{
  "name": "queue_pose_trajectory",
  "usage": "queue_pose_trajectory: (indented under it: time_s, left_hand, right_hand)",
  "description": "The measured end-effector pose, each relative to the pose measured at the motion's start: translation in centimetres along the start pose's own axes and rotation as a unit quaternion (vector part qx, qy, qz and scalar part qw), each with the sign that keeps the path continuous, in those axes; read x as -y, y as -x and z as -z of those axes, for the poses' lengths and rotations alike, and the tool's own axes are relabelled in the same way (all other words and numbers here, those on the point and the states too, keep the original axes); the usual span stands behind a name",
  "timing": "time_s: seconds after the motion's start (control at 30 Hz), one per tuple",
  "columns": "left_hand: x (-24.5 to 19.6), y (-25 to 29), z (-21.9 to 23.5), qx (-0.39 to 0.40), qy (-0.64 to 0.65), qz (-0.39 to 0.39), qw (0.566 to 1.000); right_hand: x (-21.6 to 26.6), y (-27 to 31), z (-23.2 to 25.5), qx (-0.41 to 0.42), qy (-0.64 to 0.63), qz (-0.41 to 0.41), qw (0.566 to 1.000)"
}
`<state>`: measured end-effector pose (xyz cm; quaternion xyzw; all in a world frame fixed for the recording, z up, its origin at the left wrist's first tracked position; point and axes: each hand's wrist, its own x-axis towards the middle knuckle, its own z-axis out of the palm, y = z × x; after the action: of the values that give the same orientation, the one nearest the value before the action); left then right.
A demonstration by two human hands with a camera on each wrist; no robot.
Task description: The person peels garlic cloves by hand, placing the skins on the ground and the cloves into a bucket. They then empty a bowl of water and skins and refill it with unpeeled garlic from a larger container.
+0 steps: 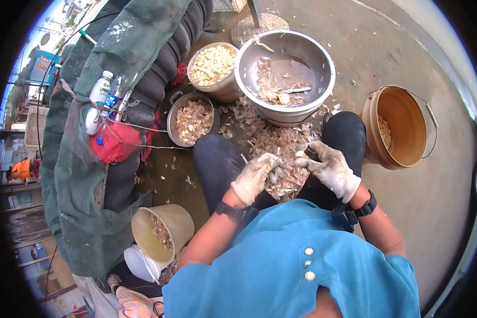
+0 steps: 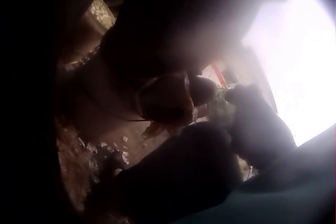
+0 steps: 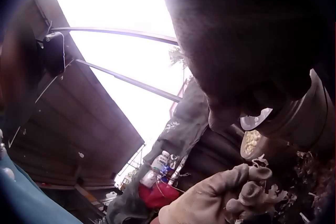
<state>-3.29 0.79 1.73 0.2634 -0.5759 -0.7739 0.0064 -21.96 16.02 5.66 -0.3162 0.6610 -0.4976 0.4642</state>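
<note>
Pinched in gloved left hand [image 1: 255, 177]: garlic bulb [image 1: 277, 174], held over lap between knees. Gloved right hand [image 1: 328, 167] curled round small dark tool [image 1: 311, 154] (blade not discernible), just right of bulb, nearly touching. Below: peel heap [image 1: 281, 143]. Beyond: steel basin [image 1: 284, 74], bucket of cloves [image 1: 213, 66], orange bucket [image 1: 397, 127].

Steel basin [image 1: 323, 58] with peels ahead; tub of peeled cloves [image 1: 213, 66] beside it; small pot [image 1: 192, 121]; orange bucket [image 1: 403, 127] right; plastic bottles [image 1: 102, 89] on tarp [image 1: 74, 180].
</note>
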Motion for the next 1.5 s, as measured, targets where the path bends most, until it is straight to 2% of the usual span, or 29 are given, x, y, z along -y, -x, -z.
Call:
queue_pose_trajectory:
  time_s: [0.07,0.13,0.2,0.23,0.27,0.33,0.37,0.4,0.47,0.5,0.57,0.6,0.63,0.67,0.7,0.73,0.8,0.83,0.87,0.93,1.0,1.13,1.2,1.27,1.33,1.4,1.47,1.5]
  left_hand:
    - [1.1,-0.4,0.6,0.021,0.028,-0.005,0.999]
    - [0.7,-0.6,0.7,0.031,0.001,0.010,0.999]
    - [0.8,-1.0,0.5,0.033,-0.105,-0.079,0.991]
    - [0.7,-1.2,0.7,0.033,-0.104,-0.080,0.991]
    - [0.7,-1.4,0.8,0.043,-0.156,-0.083,0.983]
    - [0.6,-1.9,1.2,0.060,-0.259,-0.088,0.960]
    - [0.2,-2.1,1.2,0.062,-0.267,-0.083,0.958]
    - [0.5,-2.3,1.4,0.062,-0.266,-0.084,0.958]
    - [1.6,-3.0,1.7,0.045,-0.270,-0.100,0.957]
    - [1.8,-3.2,1.7,0.045,-0.268,-0.101,0.957]
    - [2.1,-3.6,1.7,0.037,-0.059,0.038,0.997]
    - [2.3,-3.8,1.9,0.035,-0.058,0.037,0.997]
    - [2.6,-3.9,2.2,0.039,-0.084,0.021,0.996]
    - [2.8,-4.0,2.3,0.043,-0.109,0.005,0.993]
    - [2.5,-3.9,2.2,0.031,-0.067,0.040,0.996]
    - [2.2,-3.8,2.2,0.030,-0.066,0.037,0.997]
    - [0.8,-3.7,2.0,0.008,-0.053,0.084,0.995]
    - [2.2,-3.9,2.5,0.017,-0.074,0.024,0.997]
    - [2.8,-4.2,2.7,0.017,-0.073,0.021,0.997]
    - [3.4,-4.5,2.8,0.003,-0.024,0.045,0.999]
    - [3.7,-4.6,2.9,-0.007,-0.008,0.036,0.999]
    - [4.3,-4.9,3.1,0.008,-0.012,0.029,0.999]
    - [4.9,-5.1,3.1,0.008,-0.014,0.015,1.000]
    - [5.1,-5.1,3.0,0.002,0.010,0.022,1.000]
    - [4.7,-5.1,3.2,0.006,-0.079,-0.015,0.997]
    - [4.9,-5.0,3.2,-0.001,-0.078,-0.022,0.997]
    - [4.4,-4.8,3.0,-0.006,-0.079,-0.031,0.996]
    - [3.3,-4.6,2.7,-0.033,-0.049,-0.030,0.998]
  right_hand:
    - [1.8,0.4,2.4,-0.096,0.001,-0.043,0.994]
    - [2.2,1.0,5.8,-0.210,-0.016,0.007,0.978]
    - [2.0,1.2,10.6,-0.350,0.112,-0.003,0.930]
    - [0.8,1.5,13.1,-0.399,0.185,-0.016,0.898]
    - [-0.4,1.7,15.3,-0.443,0.256,-0.027,0.859]
    - [-1.3,1.8,17.9,-0.456,0.307,-0.113,0.828]
    - [-0.9,1.1,17.6,-0.458,0.325,-0.085,0.823]
    - [-0.3,0.5,17.3,-0.457,0.326,-0.085,0.823]
    - [1.8,-1.5,15.3,-0.334,0.203,-0.110,0.914]
    - [2.4,-2.8,13.7,-0.310,0.199,-0.047,0.928]
    - [3.8,-6.2,11.4,-0.247,0.199,-0.080,0.945]
    - [3.1,-8.3,10.5,-0.216,0.225,-0.044,0.949]
    - [4.7,-9.6,9.0,-0.165,0.251,-0.042,0.953]
    - [5.3,-11.6,8.3,-0.114,0.344,-0.060,0.930]
    - [5.0,-13.6,7.5,-0.079,0.370,-0.042,0.925]
    - [5.0,-15.3,6.7,-0.048,0.387,-0.048,0.919]
    - [3.5,-19.4,5.4,0.025,0.448,-0.027,0.893]
    - [3.4,-20.5,4.6,0.039,0.478,-0.064,0.875]
    - [4.3,-21.2,3.6,0.054,0.507,-0.102,0.854]
    - [2.2,-23.0,2.7,0.090,0.553,-0.082,0.824]
    - [1.0,-24.3,1.9,0.102,0.588,-0.091,0.797]
    - [-0.3,-25.4,1.4,0.129,0.602,-0.118,0.779]
    - [-0.9,-25.4,1.9,0.123,0.539,-0.086,0.829]
    - [-0.9,-25.7,1.9,0.120,0.544,-0.094,0.825]
    - [0.1,-25.3,2.4,0.083,0.524,-0.074,0.845]
    - [0.4,-25.5,3.2,0.102,0.501,-0.092,0.854]
    - [-1.5,-25.8,4.4,0.044,0.328,-0.040,0.943]
    - [-0.4,-24.6,4.0,0.000,0.224,-0.008,0.975]
